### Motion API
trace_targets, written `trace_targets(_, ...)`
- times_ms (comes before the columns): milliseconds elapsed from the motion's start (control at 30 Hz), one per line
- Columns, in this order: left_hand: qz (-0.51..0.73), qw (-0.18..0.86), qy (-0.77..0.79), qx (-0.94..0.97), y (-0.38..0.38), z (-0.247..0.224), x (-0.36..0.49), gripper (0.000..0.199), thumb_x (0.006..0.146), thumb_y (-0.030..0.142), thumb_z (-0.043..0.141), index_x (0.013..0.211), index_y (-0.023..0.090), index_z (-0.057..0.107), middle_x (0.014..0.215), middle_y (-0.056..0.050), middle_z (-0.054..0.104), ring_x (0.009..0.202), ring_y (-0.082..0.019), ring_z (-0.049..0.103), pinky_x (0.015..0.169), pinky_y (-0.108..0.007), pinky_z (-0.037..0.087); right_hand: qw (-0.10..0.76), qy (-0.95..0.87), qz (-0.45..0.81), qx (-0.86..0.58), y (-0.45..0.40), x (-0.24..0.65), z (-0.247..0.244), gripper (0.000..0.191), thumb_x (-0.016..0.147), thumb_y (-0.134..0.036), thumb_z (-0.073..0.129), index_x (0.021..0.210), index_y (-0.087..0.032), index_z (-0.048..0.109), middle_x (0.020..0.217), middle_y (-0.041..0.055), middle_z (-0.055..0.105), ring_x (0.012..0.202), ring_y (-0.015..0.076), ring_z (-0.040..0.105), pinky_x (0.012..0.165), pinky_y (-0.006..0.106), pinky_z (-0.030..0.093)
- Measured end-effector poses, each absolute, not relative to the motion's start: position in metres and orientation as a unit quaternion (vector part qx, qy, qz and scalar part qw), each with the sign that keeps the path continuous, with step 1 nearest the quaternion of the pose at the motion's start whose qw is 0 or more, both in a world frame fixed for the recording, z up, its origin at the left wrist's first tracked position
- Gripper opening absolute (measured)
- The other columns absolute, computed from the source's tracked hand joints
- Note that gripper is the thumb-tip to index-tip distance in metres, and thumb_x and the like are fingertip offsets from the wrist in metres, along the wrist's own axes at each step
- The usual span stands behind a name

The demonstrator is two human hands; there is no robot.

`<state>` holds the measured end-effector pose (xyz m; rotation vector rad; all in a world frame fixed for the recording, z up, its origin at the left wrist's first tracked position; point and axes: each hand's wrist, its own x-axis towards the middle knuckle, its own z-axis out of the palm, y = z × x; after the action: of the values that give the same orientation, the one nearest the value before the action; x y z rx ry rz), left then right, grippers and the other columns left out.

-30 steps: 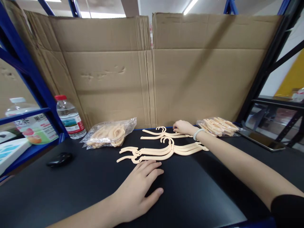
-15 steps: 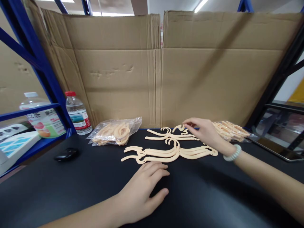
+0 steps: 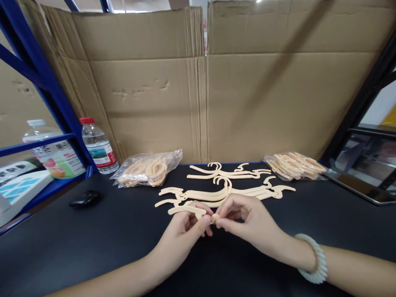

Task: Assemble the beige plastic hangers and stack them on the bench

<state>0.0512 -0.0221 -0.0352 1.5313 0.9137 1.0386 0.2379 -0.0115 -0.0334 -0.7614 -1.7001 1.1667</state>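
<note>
Low in front of me, my left hand (image 3: pixel 190 229) pinches a curved beige hanger piece (image 3: pixel 185 210), whose slim end points left. Facing it, my right hand (image 3: pixel 246 214) has thumb and fingertips closed on a small rounded beige part (image 3: pixel 215 216); whether this belongs to the same piece is hidden by the fingers. Just behind both hands lie beige hanger parts (image 3: pixel 204 196) with hooks, laid side by side on the black table (image 3: pixel 123 243). Farther back is another group of hanger parts (image 3: pixel 204 175), with a loose curved piece (image 3: pixel 241 167) beside it.
Clear plastic bags of beige parts lie at back left (image 3: pixel 145 169) and back right (image 3: pixel 293 165). A black mouse (image 3: pixel 85 199) and a red-capped water bottle (image 3: pixel 99 148) stand left. A tablet-like device (image 3: pixel 361 187) sits at right. Cardboard (image 3: pixel 148 95) walls the back.
My right hand has come back from the far parts to meet my left hand. My left hand has closed on a curved hanger piece. The view has tilted down slightly.
</note>
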Motion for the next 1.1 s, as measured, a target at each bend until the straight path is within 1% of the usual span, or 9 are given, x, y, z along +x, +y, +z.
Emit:
trace_targets(133, 0.434, 0.549, 0.387, 0.600, -0.021, -0.036, 0.051, 0.037, 0.083, 0.051, 0.065, 0.078, 0.016, 0.057, 0.075, -0.002, 0.062, 0.060, -0.012, 0.056, 0.060, -0.026, 0.046, 0.419, -0.738, 0.430, -0.306, 0.006, 0.248, -0.029, 0.019, 0.081, -0.035, 0.070, 0.075, -0.018, 0.065, 0.082, 0.0041, 0.069, 0.073, 0.0165, 0.065, 0.062, 0.026, 0.054)
trace_targets(200, 0.429, 0.559, 0.399, 0.587, -0.019, -0.036, 0.050, 0.038, 0.083, 0.053, 0.064, 0.080, 0.016, 0.055, 0.071, -0.002, 0.063, 0.057, -0.012, 0.055, 0.058, -0.026, 0.045, 0.423, -0.778, 0.311, -0.345, 0.029, 0.265, -0.024, 0.020, 0.089, -0.035, 0.060, 0.081, -0.018, 0.067, 0.078, 0.0035, 0.068, 0.070, 0.0161, 0.064, 0.061, 0.026, 0.052)
trace_targets(267, 0.426, 0.552, 0.409, 0.589, -0.018, -0.036, 0.049, 0.038, 0.082, 0.053, 0.065, 0.079, 0.016, 0.054, 0.070, -0.001, 0.062, 0.056, -0.012, 0.054, 0.058, -0.026, 0.044, 0.408, -0.817, 0.126, -0.388, 0.057, 0.288, -0.023, 0.015, 0.090, -0.028, 0.057, 0.087, -0.018, 0.067, 0.087, 0.0053, 0.070, 0.081, 0.0185, 0.065, 0.075, 0.032, 0.053)
trace_targets(333, 0.421, 0.541, 0.417, 0.597, -0.018, -0.035, 0.049, 0.038, 0.082, 0.053, 0.065, 0.076, 0.016, 0.054, 0.068, -0.001, 0.060, 0.058, -0.012, 0.054, 0.059, -0.026, 0.044, 0.353, -0.827, 0.051, -0.435, 0.082, 0.310, -0.026, 0.013, 0.089, -0.022, 0.056, 0.092, -0.017, 0.067, 0.096, 0.0074, 0.071, 0.090, 0.0214, 0.066, 0.084, 0.037, 0.051)
trace_targets(467, 0.413, 0.529, 0.432, 0.603, -0.019, -0.033, 0.049, 0.037, 0.080, 0.050, 0.067, 0.077, 0.016, 0.055, 0.070, 0.000, 0.059, 0.061, -0.012, 0.054, 0.061, -0.026, 0.046, 0.304, -0.826, 0.038, -0.473, 0.109, 0.336, -0.040, 0.014, 0.084, -0.018, 0.060, 0.094, -0.016, 0.069, 0.098, 0.0098, 0.070, 0.094, 0.0248, 0.065, 0.085, 0.040, 0.050)
trace_targets(667, 0.424, 0.531, 0.433, 0.593, -0.019, -0.033, 0.048, 0.030, 0.078, 0.042, 0.072, 0.080, 0.016, 0.059, 0.081, -0.002, 0.060, 0.065, -0.012, 0.052, 0.064, -0.025, 0.047, 0.276, -0.833, 0.035, -0.479, 0.114, 0.332, -0.047, 0.007, 0.082, -0.018, 0.062, 0.079, -0.016, 0.068, 0.083, 0.0070, 0.068, 0.088, 0.0236, 0.061, 0.082, 0.038, 0.048)
trace_targets(800, 0.433, 0.523, 0.434, 0.592, -0.020, -0.032, 0.047, 0.028, 0.078, 0.042, 0.072, 0.087, 0.017, 0.063, 0.083, -0.002, 0.059, 0.066, -0.012, 0.050, 0.062, -0.025, 0.045, 0.287, -0.828, 0.046, -0.480, 0.111, 0.331, -0.043, 0.009, 0.083, -0.019, 0.059, 0.077, -0.016, 0.064, 0.084, 0.0061, 0.067, 0.084, 0.0212, 0.062, 0.079, 0.035, 0.048)
trace_targets(967, 0.458, 0.500, 0.432, 0.595, -0.019, -0.034, 0.042, 0.026, 0.080, 0.040, 0.071, 0.080, 0.017, 0.059, 0.083, -0.001, 0.056, 0.069, -0.012, 0.047, 0.063, -0.023, 0.040, 0.311, -0.820, 0.068, -0.475, 0.105, 0.334, -0.033, 0.012, 0.085, -0.027, 0.056, 0.083, -0.017, 0.062, 0.084, 0.0065, 0.068, 0.078, 0.0203, 0.064, 0.072, 0.032, 0.048)
trace_targets(1100, 0.467, 0.505, 0.417, 0.594, -0.019, -0.037, 0.040, 0.023, 0.083, 0.037, 0.070, 0.082, 0.017, 0.059, 0.078, 0.001, 0.053, 0.070, -0.011, 0.045, 0.065, -0.023, 0.038, 0.334, -0.813, 0.081, -0.470, 0.098, 0.336, -0.020, 0.018, 0.087, -0.033, 0.054, 0.085, -0.017, 0.061, 0.083, 0.0063, 0.069, 0.077, 0.0202, 0.065, 0.070, 0.031, 0.050)
